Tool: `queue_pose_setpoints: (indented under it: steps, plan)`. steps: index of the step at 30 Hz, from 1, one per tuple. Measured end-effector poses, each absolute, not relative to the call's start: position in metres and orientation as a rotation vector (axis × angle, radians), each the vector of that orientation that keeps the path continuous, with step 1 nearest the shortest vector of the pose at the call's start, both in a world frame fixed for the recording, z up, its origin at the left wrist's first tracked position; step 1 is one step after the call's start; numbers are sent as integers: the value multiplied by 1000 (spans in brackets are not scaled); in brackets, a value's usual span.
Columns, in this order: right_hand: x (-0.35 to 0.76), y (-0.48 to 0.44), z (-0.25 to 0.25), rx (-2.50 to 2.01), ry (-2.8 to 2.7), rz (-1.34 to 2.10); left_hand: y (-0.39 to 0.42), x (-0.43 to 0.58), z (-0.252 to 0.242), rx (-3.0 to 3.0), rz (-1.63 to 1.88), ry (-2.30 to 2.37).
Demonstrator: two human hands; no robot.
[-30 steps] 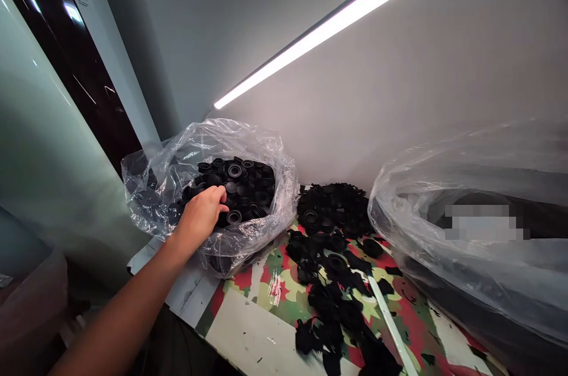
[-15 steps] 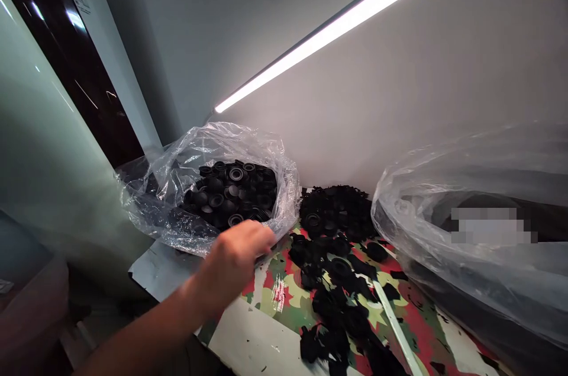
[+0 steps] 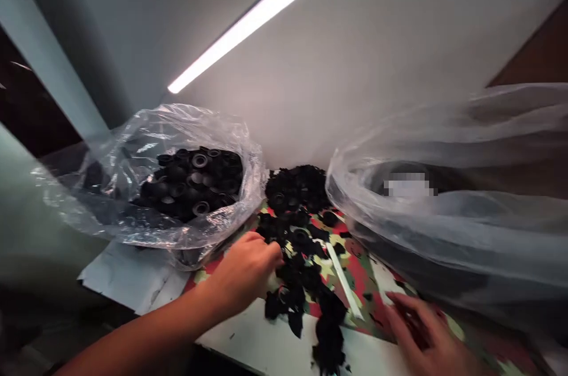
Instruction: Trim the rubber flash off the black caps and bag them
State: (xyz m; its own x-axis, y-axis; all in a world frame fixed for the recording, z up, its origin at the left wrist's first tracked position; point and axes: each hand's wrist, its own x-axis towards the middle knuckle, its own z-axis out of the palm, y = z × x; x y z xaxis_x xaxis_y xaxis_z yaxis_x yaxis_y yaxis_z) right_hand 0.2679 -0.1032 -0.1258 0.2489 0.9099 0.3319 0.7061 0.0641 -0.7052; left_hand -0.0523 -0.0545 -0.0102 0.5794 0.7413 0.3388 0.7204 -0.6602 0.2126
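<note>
Black rubber trimmings point(image 3: 304, 278): likely light, floppy; pinch an edge. Left hand point(image 3: 246, 272) curled at their 9 o'clock, hold unclear; right hand point(image 3: 421, 334) flat, empty.

One camera, worn on the person's head, looks forward and down across the counter point(image 3: 266, 352) toward the wall point(image 3: 377, 56), tilted so the light strip point(image 3: 261, 12) runs slantwise. It sits close: the left plastic bag point(image 3: 110, 210) and right plastic bag point(image 3: 444, 234) fill the sides, with the left hand point(image 3: 246, 272) and right hand point(image 3: 426, 334) low in the frame.
</note>
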Motion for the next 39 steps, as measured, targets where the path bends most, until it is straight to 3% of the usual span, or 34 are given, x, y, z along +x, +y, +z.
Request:
queue_pose_setpoints:
  steps: [15,23,29,39]
  plan:
    - [262,-90,-121,-1652,-1689,-296,32,4,-30,2446,576,1258]
    - [244,-52,-78,-1376,-2301,-136,25,-10,-8,1946,805,1135]
    - [226,-3,-59,-895,-2843,-394,12,-14,-1,1053,940,759]
    - [236,17,-43,-666,-3030,-436,12,-16,-5,897,1033,689]
